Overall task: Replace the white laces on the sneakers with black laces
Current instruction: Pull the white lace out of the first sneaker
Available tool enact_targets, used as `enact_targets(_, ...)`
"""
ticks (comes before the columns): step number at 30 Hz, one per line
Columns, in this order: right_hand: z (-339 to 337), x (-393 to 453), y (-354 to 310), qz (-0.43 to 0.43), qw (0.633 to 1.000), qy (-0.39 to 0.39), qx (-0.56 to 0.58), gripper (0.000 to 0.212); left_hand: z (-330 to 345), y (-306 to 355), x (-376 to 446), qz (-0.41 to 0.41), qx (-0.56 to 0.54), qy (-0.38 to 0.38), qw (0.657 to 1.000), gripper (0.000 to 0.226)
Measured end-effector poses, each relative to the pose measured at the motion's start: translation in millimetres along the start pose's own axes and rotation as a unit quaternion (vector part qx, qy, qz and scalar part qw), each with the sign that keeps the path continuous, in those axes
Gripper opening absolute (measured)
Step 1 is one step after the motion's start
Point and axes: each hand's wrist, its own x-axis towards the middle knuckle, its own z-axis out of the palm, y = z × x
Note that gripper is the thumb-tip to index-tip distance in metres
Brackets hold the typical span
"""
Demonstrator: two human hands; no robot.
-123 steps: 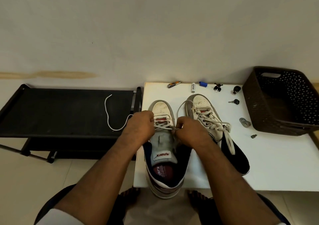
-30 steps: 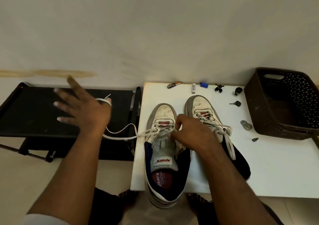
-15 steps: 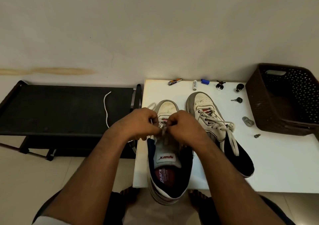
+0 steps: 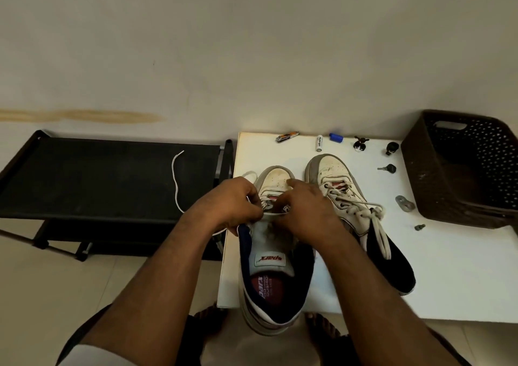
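Near sneaker overhangs tabletop front edge; laced sneaker beside it. Left hand pinches white lace at the eyelets; right hand, fingers curled, grips there too.

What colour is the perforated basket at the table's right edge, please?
Dark brown basket, seen best in the head view.

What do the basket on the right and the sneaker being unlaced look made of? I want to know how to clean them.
The dark brown basket looks like moulded plastic: stiff walls, a regular pattern of small holes, a cut-out handle. The sneaker seems to have a smooth leather or synthetic white upper, scuffed matte, with perforations on the toe; which of the two is unclear. Its white lace looks like woven fabric cord.
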Motion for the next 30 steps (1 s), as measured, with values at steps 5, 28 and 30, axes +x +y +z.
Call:
enact_targets(5, 6, 6, -1, -0.003, 0.994, 0.010, 0.111, 0.021, -2, 0, -3, -0.006, -0.015, 0.006, 1.000, 0.011)
enact_targets(28, 3, 9, 2, 0.000, 0.973, 0.157, 0.168, 0.005, -7, -3, -6, -0.013, -0.019, -0.001, 1.000, 0.012)
enact_targets(30, -5, 7, 4, 0.046, 0.897, 0.286, 0.333, 0.012, -8, -3, -6, -0.015, -0.023, 0.002, 1.000, 0.011)
